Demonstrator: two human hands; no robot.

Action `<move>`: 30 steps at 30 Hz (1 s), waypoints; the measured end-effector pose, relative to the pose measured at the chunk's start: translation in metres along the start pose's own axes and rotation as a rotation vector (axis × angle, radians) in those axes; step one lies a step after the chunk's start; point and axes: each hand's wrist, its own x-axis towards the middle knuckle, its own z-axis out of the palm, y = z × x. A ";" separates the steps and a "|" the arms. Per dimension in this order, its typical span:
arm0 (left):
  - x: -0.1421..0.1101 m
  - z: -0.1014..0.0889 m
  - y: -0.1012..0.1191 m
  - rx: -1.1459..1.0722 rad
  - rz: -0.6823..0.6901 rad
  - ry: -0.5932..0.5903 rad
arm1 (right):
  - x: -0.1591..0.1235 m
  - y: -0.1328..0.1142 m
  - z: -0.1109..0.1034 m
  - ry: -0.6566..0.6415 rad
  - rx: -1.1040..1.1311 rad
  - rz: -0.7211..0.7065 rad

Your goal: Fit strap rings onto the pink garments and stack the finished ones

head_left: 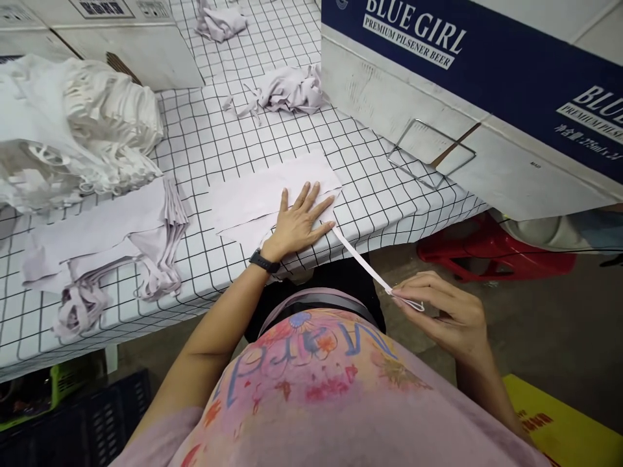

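Observation:
My left hand (300, 222) lies flat with fingers spread, pressing a pale pink fabric piece (265, 191) onto the checked tablecloth. A narrow fabric strap (360, 258) runs taut from under that hand, past the table edge. At its far end my right hand (440, 308) pinches the strap between thumb and fingers, with a small loop sticking out beyond the grip. To the left lies a stack of similar pale pink pieces (102, 230), their straps bunched at the near side.
A large heap of white strapped fabric (92, 117) sits at the left by a cardboard box (160, 52). Crumpled pink fabric (292, 91) lies farther back. A blue and white beer carton (413, 84) stands at the right, above a red plastic stool (506, 250).

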 end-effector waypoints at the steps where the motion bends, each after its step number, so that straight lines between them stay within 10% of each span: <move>1: 0.000 0.001 0.000 0.005 0.000 0.004 | 0.002 0.001 0.000 0.003 0.037 0.010; 15: -0.001 0.004 -0.002 0.028 0.003 0.019 | 0.032 0.006 0.022 0.126 0.505 0.065; 21: 0.001 0.003 -0.003 0.000 0.012 0.023 | 0.031 0.006 0.028 0.182 0.447 0.304; 30: -0.025 -0.035 0.047 -0.661 0.161 0.294 | 0.049 0.009 0.048 0.066 0.264 0.415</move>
